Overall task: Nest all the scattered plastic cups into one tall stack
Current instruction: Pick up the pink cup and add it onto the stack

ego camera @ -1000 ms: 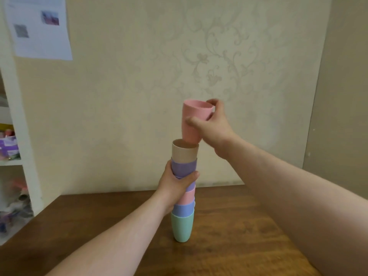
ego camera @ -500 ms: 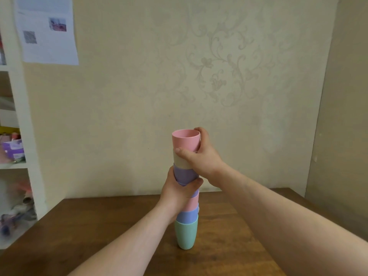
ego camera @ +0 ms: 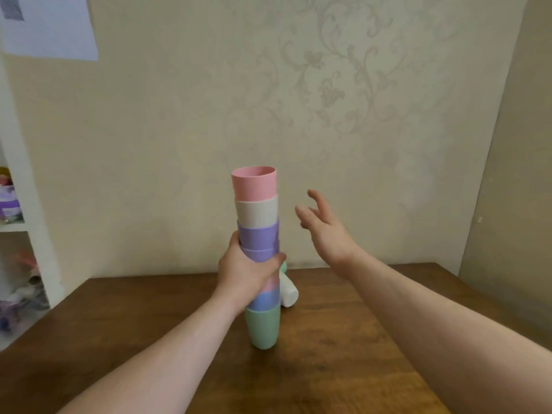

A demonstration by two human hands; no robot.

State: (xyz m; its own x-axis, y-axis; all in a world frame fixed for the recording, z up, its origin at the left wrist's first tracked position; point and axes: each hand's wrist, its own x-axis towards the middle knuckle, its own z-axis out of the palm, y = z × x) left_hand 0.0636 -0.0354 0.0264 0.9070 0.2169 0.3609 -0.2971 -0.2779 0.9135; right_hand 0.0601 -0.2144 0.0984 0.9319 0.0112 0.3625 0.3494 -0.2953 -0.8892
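The stack (ego camera: 259,258) of plastic cups stands upright on the wooden table (ego camera: 343,354), its long axis close to vertical, with a green cup (ego camera: 263,328) at the base and a pink cup (ego camera: 254,183) seated on top.

Starting at the left, the left hand (ego camera: 243,271) is wrapped firmly around the middle of the column, fingers closed over the purple cups (ego camera: 259,240), bracing it from the near-left side. Just behind and to the right of the stack's lower part, a white cup (ego camera: 288,289) lies on the table, tilted or tipped over; something green (ego camera: 283,266) shows above it, partly hidden, so I cannot tell what it is.

Further right, the right hand (ego camera: 324,231) hangs in the air with fingers spread and nothing in it, level with the upper cups and clear of them. The white cup sits below and slightly left of this free hand, so it is judged the nearer one to fetch it, reaching down behind the stack while the left hand steadies the column.
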